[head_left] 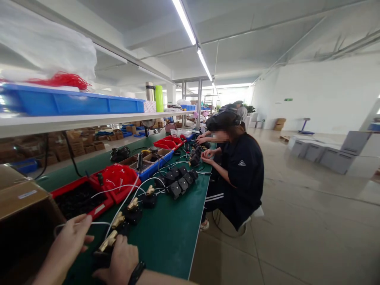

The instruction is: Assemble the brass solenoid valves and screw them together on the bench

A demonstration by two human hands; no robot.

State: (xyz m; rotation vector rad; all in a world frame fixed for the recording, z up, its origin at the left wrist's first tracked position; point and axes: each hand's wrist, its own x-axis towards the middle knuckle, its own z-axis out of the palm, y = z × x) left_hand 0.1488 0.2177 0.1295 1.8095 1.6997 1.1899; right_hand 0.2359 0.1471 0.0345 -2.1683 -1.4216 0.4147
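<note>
At the lower left, my left hand (73, 237) has its fingers bent around a white cable (101, 223), which shows on both sides of the hand; the exact grip is partly hidden. My right hand (123, 257), with a black band at the wrist, is wrapped over the nearest brass-bodied valve (109, 240) with a black housing. The lower part of that valve is hidden by the hand and dark shadow. Beyond it, more brass valves (133, 204) on black housings stand in a row on the green bench top (169, 233), white cables trailing from them.
An open cardboard box (23, 194) stands at the left. Red bins (103, 206) and a blue divided bin (145, 174) line the bench. Black housings (181, 182) are grouped farther along. A shelf (118, 118) hangs overhead; a seated co-worker (243, 174) works at the right.
</note>
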